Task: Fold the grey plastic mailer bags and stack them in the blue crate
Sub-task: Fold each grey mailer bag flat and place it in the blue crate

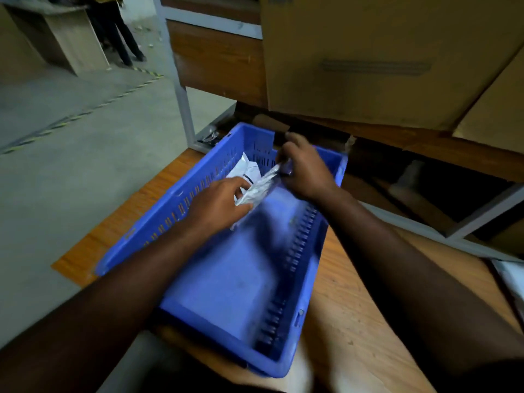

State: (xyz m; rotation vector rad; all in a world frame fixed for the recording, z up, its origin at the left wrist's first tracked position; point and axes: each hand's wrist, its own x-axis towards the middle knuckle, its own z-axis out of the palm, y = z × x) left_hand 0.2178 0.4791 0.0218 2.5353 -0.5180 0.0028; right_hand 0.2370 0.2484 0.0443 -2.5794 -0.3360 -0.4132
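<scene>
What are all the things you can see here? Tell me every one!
crate: one, blue, on the wooden table, mostly bare inside
mailer bag: one, grey and shiny, held over the far end of the crate
white bags: count unclear, white, crumpled in the crate's far end
table: one, orange-brown wood, under the crate
cardboard box: one in full view, brown, on the shelf above
shelf frame: one, grey metal post, beside the table
floor: grey, with a yellow-black stripe
standing person: one, dark trousers, far back left
left hand: grips the bag's near end
right hand: pinches the bag's far end
</scene>
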